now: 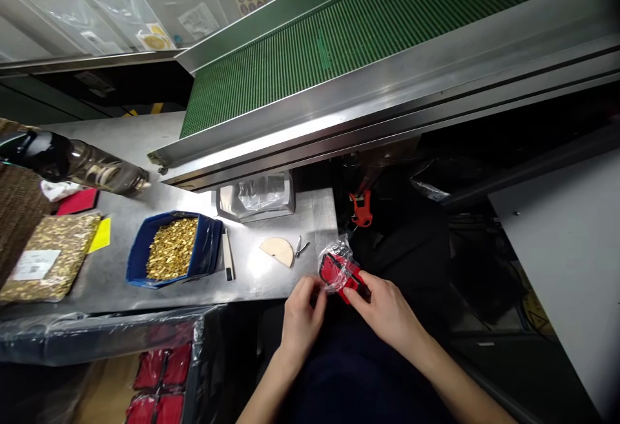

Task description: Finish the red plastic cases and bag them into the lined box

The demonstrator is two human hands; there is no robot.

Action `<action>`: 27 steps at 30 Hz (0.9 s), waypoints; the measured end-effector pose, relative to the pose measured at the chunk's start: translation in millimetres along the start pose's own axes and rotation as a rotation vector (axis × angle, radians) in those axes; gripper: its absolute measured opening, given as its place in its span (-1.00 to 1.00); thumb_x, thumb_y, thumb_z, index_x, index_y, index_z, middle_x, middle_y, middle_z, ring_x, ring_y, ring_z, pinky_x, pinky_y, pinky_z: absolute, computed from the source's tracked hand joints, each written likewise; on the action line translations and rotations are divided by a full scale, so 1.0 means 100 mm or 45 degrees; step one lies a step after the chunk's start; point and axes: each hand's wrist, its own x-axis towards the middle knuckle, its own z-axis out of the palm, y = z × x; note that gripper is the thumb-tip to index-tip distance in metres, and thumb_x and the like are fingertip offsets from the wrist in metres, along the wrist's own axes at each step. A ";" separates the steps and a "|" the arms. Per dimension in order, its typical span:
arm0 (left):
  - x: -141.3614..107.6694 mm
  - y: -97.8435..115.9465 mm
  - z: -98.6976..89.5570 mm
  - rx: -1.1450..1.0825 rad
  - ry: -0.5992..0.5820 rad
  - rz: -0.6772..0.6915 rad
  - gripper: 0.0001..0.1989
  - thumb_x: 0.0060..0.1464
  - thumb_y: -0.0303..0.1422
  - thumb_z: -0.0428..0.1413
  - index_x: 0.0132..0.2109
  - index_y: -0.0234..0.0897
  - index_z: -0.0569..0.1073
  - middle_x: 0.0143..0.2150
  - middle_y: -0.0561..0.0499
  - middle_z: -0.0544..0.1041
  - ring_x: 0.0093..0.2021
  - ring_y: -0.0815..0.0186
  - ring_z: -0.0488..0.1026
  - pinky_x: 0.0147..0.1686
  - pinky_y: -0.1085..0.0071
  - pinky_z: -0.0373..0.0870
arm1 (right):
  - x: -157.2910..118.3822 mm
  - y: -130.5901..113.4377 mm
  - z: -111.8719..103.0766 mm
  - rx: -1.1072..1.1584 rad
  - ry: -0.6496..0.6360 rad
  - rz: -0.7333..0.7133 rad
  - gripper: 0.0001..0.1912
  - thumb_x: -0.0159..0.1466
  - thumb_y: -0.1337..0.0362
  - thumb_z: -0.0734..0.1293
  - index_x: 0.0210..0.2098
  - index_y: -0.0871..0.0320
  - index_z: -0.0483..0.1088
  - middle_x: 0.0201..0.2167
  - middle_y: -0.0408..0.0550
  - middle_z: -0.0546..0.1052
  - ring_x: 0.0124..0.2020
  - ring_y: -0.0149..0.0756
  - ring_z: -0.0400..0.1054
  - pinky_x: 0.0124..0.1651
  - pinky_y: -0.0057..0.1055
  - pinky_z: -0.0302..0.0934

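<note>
Just past the metal table's front right corner, my two hands hold a flat red and black item point(349, 289) together with a clear plastic bag point(334, 269). My left hand point(304, 311) is closed in a pinch at the bag's left edge. On the other side, my right hand point(380, 301) grips the red item between thumb and fingers. The bag covers the item's upper part, and its exact kind cannot be made out. On the table nearby lie a pale half-round disc point(278, 251) and small metal nippers point(300, 247).
A blue bin point(136, 253) of small gold pieces stands beside a utility knife point(227, 256). Behind is a box of clear bags point(261, 194) under the green conveyor point(271, 75). Left are a bottle point(97, 165) and a gold-filled bag point(58, 236). A lined carton point(106, 385) holds several red packs.
</note>
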 end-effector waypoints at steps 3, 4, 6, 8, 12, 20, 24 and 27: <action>-0.01 0.03 0.01 0.066 0.060 0.060 -0.93 0.35 -0.44 0.06 -0.13 -0.20 0.42 -0.24 0.01 0.52 -0.27 0.30 0.51 -0.24 0.39 0.46 | -0.03 0.04 -0.05 0.253 0.001 0.054 -0.68 0.41 -0.01 0.31 -0.26 0.09 0.50 -0.42 -0.11 0.58 -0.41 -0.23 0.46 -0.35 -0.42 0.22; -0.02 0.07 0.01 0.089 0.069 0.100 -0.93 0.35 -0.45 0.06 -0.10 -0.21 0.42 -0.24 0.00 0.52 -0.26 0.29 0.52 -0.23 0.39 0.47 | -0.04 0.06 -0.05 0.349 0.032 0.071 -0.64 0.41 -0.05 0.30 -0.25 0.10 0.50 -0.40 -0.09 0.59 -0.38 -0.21 0.48 -0.31 -0.42 0.26; -0.06 0.16 0.03 0.138 0.047 0.226 -0.89 0.35 -0.49 0.04 -0.07 -0.22 0.42 -0.25 -0.02 0.53 -0.27 0.29 0.52 -0.25 0.40 0.47 | -0.06 0.07 -0.02 0.503 0.127 0.097 -0.59 0.39 -0.11 0.30 -0.22 0.12 0.50 -0.35 -0.05 0.62 -0.32 -0.18 0.52 -0.24 -0.41 0.33; -0.09 0.28 0.05 0.192 -0.007 0.408 -0.85 0.33 -0.54 0.03 -0.06 -0.23 0.43 -0.31 -0.02 0.51 -0.34 0.30 0.50 -0.33 0.42 0.44 | -0.08 0.07 0.03 0.611 0.198 0.111 -0.56 0.38 -0.13 0.31 -0.19 0.14 0.50 -0.30 0.00 0.64 -0.29 -0.15 0.54 -0.19 -0.39 0.37; -0.13 0.53 0.07 0.101 -0.025 0.668 -0.78 0.25 -0.62 0.06 -0.04 -0.30 0.46 -0.42 0.00 0.47 -0.46 0.31 0.42 -0.46 0.41 0.34 | -0.12 0.05 0.16 0.733 0.159 0.103 -0.51 0.36 -0.17 0.33 -0.15 0.17 0.51 -0.23 0.08 0.65 -0.29 -0.11 0.54 -0.20 -0.35 0.40; -0.08 0.60 -0.14 -0.769 0.094 -0.310 -0.86 0.32 -0.30 0.15 -0.22 -0.25 0.49 -0.44 0.08 0.47 -0.48 0.42 0.36 -0.46 0.50 0.32 | -0.15 -0.11 0.05 -0.076 -0.027 -0.298 -0.61 0.54 0.07 0.17 -0.29 0.06 0.50 -0.24 -0.09 0.62 -0.16 -0.16 0.49 -0.03 -0.21 0.28; -0.04 0.41 -0.24 -0.860 0.151 -0.636 -0.75 0.29 -0.13 0.15 -0.19 -0.24 0.41 -0.52 0.20 0.29 -0.59 0.48 0.15 -0.57 0.55 0.12 | -0.16 -0.17 -0.09 -0.428 -0.017 -0.600 -0.86 0.45 0.34 0.31 -0.13 0.00 0.52 -0.05 -0.15 0.61 0.26 -0.05 0.30 0.41 0.12 -0.09; -0.01 0.27 -0.35 -0.444 0.128 -0.581 -0.79 0.30 -0.18 0.12 -0.22 -0.22 0.41 -0.54 0.19 0.30 -0.58 0.43 0.19 -0.54 0.50 0.15 | -0.15 -0.18 -0.18 -0.591 -0.047 -0.760 -0.79 0.44 0.46 0.27 -0.16 0.08 0.52 -0.23 -0.13 0.60 0.11 -0.16 0.41 0.39 -0.01 0.02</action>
